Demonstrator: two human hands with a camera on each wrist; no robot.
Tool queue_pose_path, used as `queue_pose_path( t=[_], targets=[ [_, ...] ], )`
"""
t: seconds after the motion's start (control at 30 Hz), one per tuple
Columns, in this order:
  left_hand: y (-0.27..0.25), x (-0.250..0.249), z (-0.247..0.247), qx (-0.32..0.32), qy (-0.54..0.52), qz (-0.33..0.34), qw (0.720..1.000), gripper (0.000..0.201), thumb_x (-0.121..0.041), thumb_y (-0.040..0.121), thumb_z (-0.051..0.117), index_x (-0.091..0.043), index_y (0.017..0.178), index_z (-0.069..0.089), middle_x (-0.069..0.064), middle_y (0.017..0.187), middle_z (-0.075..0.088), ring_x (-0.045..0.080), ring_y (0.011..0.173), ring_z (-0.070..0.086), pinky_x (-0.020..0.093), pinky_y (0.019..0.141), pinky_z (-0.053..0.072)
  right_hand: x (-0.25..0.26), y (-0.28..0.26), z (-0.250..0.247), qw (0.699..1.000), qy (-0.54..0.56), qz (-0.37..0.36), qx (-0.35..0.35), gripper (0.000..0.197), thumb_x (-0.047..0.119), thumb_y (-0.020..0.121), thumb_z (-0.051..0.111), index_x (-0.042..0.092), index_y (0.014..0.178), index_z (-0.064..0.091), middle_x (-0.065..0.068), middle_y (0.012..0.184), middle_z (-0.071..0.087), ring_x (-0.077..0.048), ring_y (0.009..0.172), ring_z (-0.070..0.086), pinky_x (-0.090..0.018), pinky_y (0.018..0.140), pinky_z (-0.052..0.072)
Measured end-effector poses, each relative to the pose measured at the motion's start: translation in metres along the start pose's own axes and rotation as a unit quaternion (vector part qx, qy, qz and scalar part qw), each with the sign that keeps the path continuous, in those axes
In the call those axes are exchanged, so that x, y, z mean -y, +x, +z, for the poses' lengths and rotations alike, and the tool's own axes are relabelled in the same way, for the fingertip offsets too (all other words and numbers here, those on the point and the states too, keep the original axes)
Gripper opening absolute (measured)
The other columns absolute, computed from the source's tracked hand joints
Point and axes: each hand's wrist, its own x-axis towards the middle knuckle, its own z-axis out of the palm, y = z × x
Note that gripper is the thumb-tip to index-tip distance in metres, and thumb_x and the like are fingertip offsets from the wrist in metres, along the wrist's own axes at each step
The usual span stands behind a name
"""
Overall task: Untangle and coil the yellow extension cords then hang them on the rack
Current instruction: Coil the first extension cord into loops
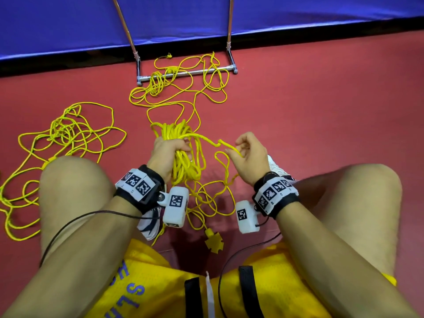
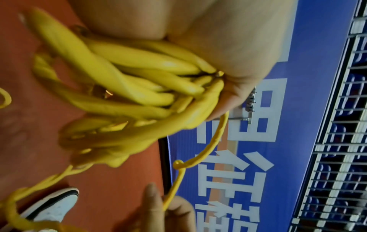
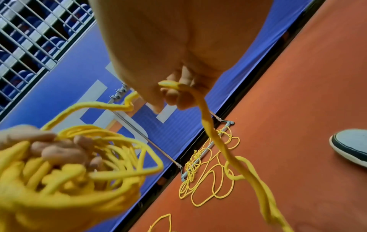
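Left hand (image 1: 171, 149) grips thick yellow cord coil (image 1: 183, 161); right hand (image 1: 250, 154) pinches kinked feed strand (image 1: 215, 142). Kink may snag next wrap.

Left hand (image 1: 168, 150) fisted round cord coil (image 1: 183, 157); right hand (image 1: 249, 154) pinching strand

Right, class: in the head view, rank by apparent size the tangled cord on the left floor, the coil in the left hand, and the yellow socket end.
1. Tangled cord: largest spread.
2. Coil, gripped by the left hand.
3. Socket end: smallest.
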Motion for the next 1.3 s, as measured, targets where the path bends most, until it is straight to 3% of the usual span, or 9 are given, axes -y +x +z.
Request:
queue_pose_path(
  t=[0.23,0.37,0.5,0.67,0.8,0.9,1.0,1.17,1.3],
  targets=[
    [-0.006,-0.008,0.008,0.015,-0.073,0.04,0.996,0.016,-0.011,0.057,0.062,-0.002,0.07,0.062,0.016,0.052,0.054,0.032,0.064,0.055,0.037,0.069,0.055,-0.015,-0.008,0.019,0.955,-0.218,0.164,0.112,0.017,0.022,0.083,0.062,0.02,0.076,0.047,-0.007,0.085,0.067,-0.032,0.086,0.062,-0.035,0.075,0.048],
    [-0.006,-0.008,0.009,0.016,-0.09,0.051,0.995,0.014,-0.007,0.06,0.059,-0.005,0.073,0.063,0.014,0.049,0.053,0.028,0.054,0.054,0.035,0.063,0.052,-0.028,-0.008,0.026,0.928,-0.185,0.273,0.172,0.036,0.043,0.085,0.067,0.017,0.069,0.048,-0.01,0.08,0.071,-0.032,0.079,0.067,-0.032,0.071,0.052],
    [-0.009,-0.006,0.009,0.022,-0.041,0.045,0.998,0.013,-0.009,0.057,0.062,-0.001,0.067,0.06,0.014,0.048,0.054,0.03,0.05,0.052,0.038,0.066,0.05,-0.018,0.016,0.001,0.954,-0.092,0.285,-0.022,0.023,0.026,0.087,0.066,0.012,0.071,0.057,-0.008,0.059,0.066,-0.026,0.055,0.066,-0.028,0.064,0.059],
    [-0.018,-0.005,0.007,0.043,-0.054,0.007,0.998,0.043,-0.006,0.046,0.065,0.003,0.088,0.056,0.013,0.051,0.052,0.028,0.047,0.052,0.035,0.059,0.047,0.02,0.05,-0.021,0.969,0.045,0.055,-0.236,0.004,0.014,0.091,0.064,0.014,0.087,0.066,0.009,0.065,0.064,-0.011,0.055,0.069,-0.027,0.059,0.056],
    [-0.02,-0.013,-0.008,0.057,-0.085,0.024,0.994,0.019,-0.006,0.06,0.055,-0.003,0.078,0.059,0.012,0.048,0.048,0.027,0.054,0.051,0.032,0.062,0.052,0.036,0.04,0.022,0.997,0.034,-0.013,0.062,0.018,0.0,0.085,0.065,0.017,0.08,0.069,0.004,0.068,0.067,-0.006,0.055,0.066,-0.027,0.058,0.056],
    [-0.013,-0.017,-0.024,0.019,-0.117,0.027,0.993,0.006,-0.006,0.06,0.057,-0.008,0.063,0.062,0.011,0.047,0.046,0.027,0.052,0.049,0.034,0.065,0.05,0.021,0.016,0.038,0.935,-0.101,0.021,0.34,0.02,0.008,0.084,0.071,0.02,0.069,0.068,0.002,0.059,0.065,-0.003,0.049,0.055,-0.024,0.057,0.046],
    [-0.007,-0.018,-0.038,-0.009,-0.106,0.04,0.994,0.013,-0.012,0.05,0.064,-0.007,0.06,0.058,0.013,0.049,0.048,0.027,0.049,0.047,0.037,0.065,0.046,0.003,0.007,0.03,0.882,-0.18,0.101,0.423,0.025,0.022,0.086,0.074,0.018,0.064,0.064,0.004,0.054,0.057,-0.006,0.047,0.049,-0.023,0.051,0.042],
    [-0.001,-0.009,-0.038,-0.038,-0.036,0.042,0.998,0.028,-0.018,0.038,0.069,-0.004,0.061,0.059,0.016,0.051,0.051,0.029,0.049,0.049,0.039,0.062,0.045,-0.004,0.034,-0.004,0.948,-0.246,0.167,0.11,0.019,0.031,0.089,0.068,0.016,0.079,0.06,-0.009,0.08,0.069,-0.031,0.087,0.068,-0.036,0.079,0.051],
    [-0.015,-0.008,-0.025,0.045,-0.02,0.032,0.998,0.031,-0.006,0.041,0.067,-0.003,0.071,0.063,0.013,0.051,0.053,0.027,0.041,0.051,0.037,0.063,0.046,0.004,0.036,-0.011,0.978,-0.135,0.044,-0.152,0.005,0.015,0.089,0.061,0.012,0.093,0.064,-0.009,0.085,0.071,-0.032,0.086,0.064,-0.035,0.077,0.045]
  ],
)
